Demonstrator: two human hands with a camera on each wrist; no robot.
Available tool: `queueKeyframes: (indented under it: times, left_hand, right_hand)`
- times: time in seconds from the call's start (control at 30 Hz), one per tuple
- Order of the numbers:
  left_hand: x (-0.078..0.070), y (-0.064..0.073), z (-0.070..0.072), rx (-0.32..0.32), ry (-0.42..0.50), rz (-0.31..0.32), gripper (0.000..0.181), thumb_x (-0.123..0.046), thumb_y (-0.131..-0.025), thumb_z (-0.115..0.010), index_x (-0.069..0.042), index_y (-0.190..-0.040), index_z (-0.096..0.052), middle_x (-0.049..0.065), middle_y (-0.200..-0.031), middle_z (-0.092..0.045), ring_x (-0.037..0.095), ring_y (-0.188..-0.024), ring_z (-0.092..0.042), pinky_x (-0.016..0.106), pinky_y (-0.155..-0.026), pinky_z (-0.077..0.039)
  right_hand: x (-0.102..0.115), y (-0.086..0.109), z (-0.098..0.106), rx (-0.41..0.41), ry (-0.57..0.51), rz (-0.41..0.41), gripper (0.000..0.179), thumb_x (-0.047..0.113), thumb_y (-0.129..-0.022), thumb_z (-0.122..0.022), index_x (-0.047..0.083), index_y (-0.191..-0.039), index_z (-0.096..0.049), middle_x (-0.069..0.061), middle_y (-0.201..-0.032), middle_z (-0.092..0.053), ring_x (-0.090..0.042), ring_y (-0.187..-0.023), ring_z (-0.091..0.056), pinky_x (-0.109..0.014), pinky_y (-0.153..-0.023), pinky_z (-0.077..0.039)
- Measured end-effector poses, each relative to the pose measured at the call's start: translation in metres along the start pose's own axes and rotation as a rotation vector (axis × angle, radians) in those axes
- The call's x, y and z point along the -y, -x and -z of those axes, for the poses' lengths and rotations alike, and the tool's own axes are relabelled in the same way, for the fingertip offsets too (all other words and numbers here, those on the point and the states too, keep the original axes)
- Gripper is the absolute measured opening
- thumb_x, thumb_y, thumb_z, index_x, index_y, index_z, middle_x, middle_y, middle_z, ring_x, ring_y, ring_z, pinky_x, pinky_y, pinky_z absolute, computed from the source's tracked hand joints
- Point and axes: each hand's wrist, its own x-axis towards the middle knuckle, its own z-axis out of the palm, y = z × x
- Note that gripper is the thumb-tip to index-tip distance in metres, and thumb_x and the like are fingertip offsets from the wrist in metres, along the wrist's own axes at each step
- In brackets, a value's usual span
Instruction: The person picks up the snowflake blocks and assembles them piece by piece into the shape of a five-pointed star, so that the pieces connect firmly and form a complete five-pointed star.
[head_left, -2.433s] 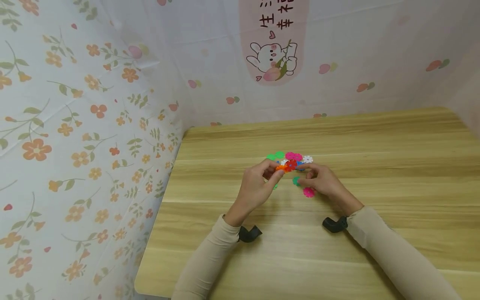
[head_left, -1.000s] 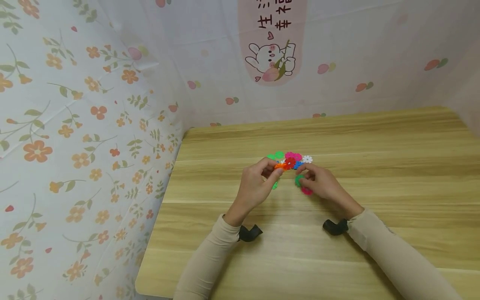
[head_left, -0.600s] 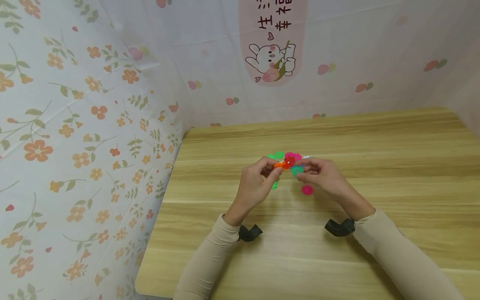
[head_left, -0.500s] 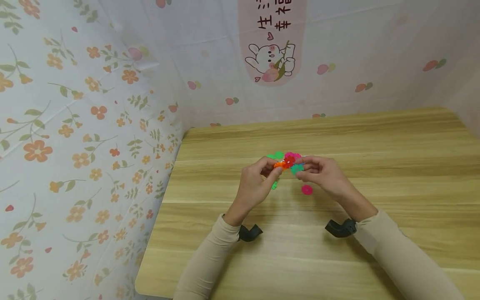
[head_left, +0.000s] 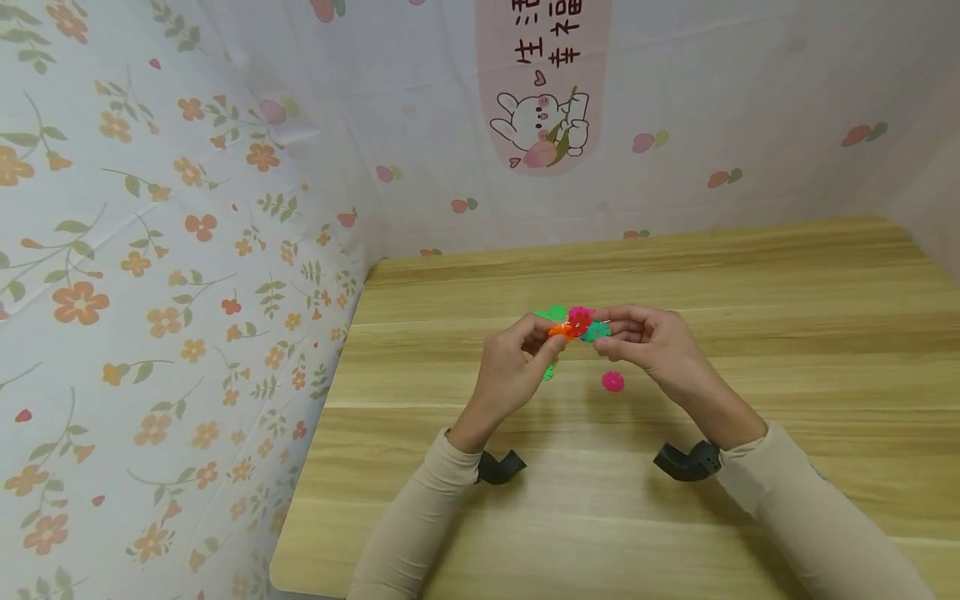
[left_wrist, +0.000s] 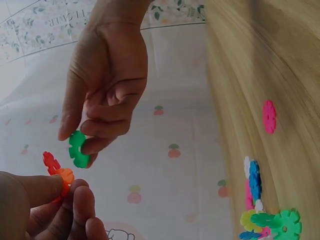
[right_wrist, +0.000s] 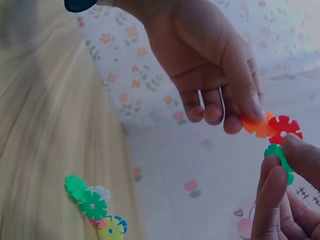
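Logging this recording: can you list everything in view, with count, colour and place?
Orange flower piece: 1, orange, in the left hand
Red flower piece: 1, red, against the orange one
Green flower piece: 1, green, in the right hand
Pink flower piece: 1, pink, alone on the table
Other flower pieces: several, count hidden; green, pink, white, blue, yellow; on the table
Table: 1, light wood, below the hands
Floral cloth: white, orange flowers, left
Rabbit-print cloth: pale, behind the table
Wrist attachments: 2, black, one per wrist
Sleeves: 2, beige, on the forearms
Hands: 2, bare, fingers pinching pieces above the table
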Motion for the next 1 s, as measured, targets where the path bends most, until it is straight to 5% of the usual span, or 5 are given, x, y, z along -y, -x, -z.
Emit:
queueKeyframes:
  times: [0.4,0.73,1.0]
  left_hand:
    - [-0.001,0.001,0.000,0.001,0.040,0.037,0.010,-0.010,-0.095,-0.070,-0.002,-0.100,-0.068,0.005,-0.084,-0.072,0.013,-0.068,-0.066,0.027,-0.067,-0.058]
    - [-0.015,-0.001,0.002,-0.003,0.042,0.062,0.009,0.005,-0.091,-0.069,0.009,-0.098,-0.066,0.016,-0.081,-0.071,0.026,-0.066,-0.066,0.034,-0.067,-0.058]
    - [-0.004,0.000,0.002,0.005,0.092,0.065,0.008,-0.001,-0.092,-0.070,0.005,-0.098,-0.067,0.012,-0.081,-0.071,0.021,-0.063,-0.065,0.033,-0.067,-0.059]
  right_hand:
    - [0.009,0.001,-0.007,0.004,0.072,0.010,0.040,0.017,-0.088,-0.079,-0.001,-0.122,-0.065,-0.008,-0.094,-0.070,-0.022,-0.079,-0.069,-0.027,-0.071,-0.057]
    - [0.008,0.000,-0.006,0.029,0.037,0.025,0.034,0.013,-0.090,-0.076,-0.003,-0.119,-0.066,-0.005,-0.092,-0.072,-0.019,-0.077,-0.069,-0.028,-0.069,-0.057]
    - [0.006,0.000,-0.004,0.085,-0.058,0.033,0.022,0.004,-0.091,-0.072,0.001,-0.113,-0.070,-0.006,-0.085,-0.072,-0.020,-0.074,-0.068,-0.027,-0.067,-0.057]
